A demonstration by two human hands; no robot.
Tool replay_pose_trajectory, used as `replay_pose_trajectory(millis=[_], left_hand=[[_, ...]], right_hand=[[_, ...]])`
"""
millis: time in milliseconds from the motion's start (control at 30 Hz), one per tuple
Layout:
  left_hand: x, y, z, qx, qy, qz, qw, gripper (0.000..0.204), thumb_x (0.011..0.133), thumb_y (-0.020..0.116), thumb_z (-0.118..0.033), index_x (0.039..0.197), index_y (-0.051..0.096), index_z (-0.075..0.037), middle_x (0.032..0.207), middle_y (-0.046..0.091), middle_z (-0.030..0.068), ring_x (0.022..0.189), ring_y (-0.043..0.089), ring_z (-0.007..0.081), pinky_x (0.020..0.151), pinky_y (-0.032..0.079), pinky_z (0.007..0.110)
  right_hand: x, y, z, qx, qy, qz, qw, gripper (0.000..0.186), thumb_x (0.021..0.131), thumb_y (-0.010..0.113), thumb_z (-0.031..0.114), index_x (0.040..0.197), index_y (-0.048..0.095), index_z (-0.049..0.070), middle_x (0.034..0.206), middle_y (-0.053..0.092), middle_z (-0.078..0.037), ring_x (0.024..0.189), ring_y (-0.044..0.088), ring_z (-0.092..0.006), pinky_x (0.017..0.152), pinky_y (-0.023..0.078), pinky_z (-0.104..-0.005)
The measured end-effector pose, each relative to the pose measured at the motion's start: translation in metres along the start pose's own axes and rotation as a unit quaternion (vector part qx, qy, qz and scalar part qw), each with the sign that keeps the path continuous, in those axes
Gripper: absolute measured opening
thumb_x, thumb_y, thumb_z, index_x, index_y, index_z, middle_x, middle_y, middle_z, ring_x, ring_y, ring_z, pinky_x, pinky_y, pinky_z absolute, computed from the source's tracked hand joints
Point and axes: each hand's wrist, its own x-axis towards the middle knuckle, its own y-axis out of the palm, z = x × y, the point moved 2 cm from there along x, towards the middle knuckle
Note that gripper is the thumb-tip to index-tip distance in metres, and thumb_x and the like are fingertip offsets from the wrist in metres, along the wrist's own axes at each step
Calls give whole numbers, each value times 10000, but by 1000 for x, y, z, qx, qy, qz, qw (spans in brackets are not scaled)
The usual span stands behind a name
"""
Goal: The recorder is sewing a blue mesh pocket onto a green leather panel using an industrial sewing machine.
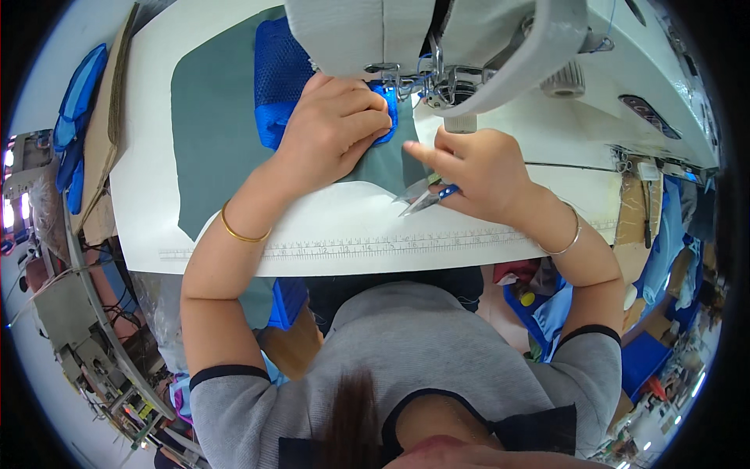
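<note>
My left hand [332, 129] is closed, its fingers bent and pressed onto a blue mesh fabric piece [283, 66] with a shiny blue edge, just left of the needle area. Part of that piece is hidden under the hand. Over it stands the white sewing machine [344, 35], its presser foot and needle parts close to my fingertips. In my closed right hand [480, 172] is a pair of thread snips [426, 201] with blue on the handle, blades pointing left. The right index finger stretches toward the fabric. Beneath both hands lies a grey-green sheet [223, 117].
The white sewing table [148, 180] carries a printed ruler strip [367, 248] along its near edge. Blue pieces [78, 117] hang on cardboard at the left. Below the table on the right, a blue bin [527, 313] holds fabric. The machine body closes off the far right.
</note>
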Motion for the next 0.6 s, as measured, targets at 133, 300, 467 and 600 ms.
replay_pose_trajectory(millis=[133,300,467,600], left_hand=[[2,-1,-1,5,12,5,1000,170,738,788,-53,887,712,-78,954,694,34,950,642,252,866,464,392],[1,1,-6,59,41,4,997,185,724,753,-82,903,705,-81,941,683,31,938,642,243,862,475,384],[6,0,-15,129,61,24,989,212,697,694,-129,905,685,-89,941,673,20,939,637,239,895,487,394],[8,3,-16,128,72,0,989,208,677,699,-129,877,689,-73,900,675,25,912,636,242,881,505,399]], right_hand=[[2,-7,-3,6,38,-28,999,402,801,786,410,1028,668,101,817,566,-27,683,600,-217,570,478,-365],[-1,-5,-1,-48,39,-35,997,365,783,794,360,1024,675,113,822,569,-21,693,593,-199,573,482,-352],[-5,1,7,-22,21,0,1000,390,762,786,307,1097,704,124,893,614,-5,716,592,-169,584,498,-339],[-4,14,9,-20,-39,-18,999,344,814,731,248,1126,724,104,1179,700,23,693,608,-138,570,509,-312]])
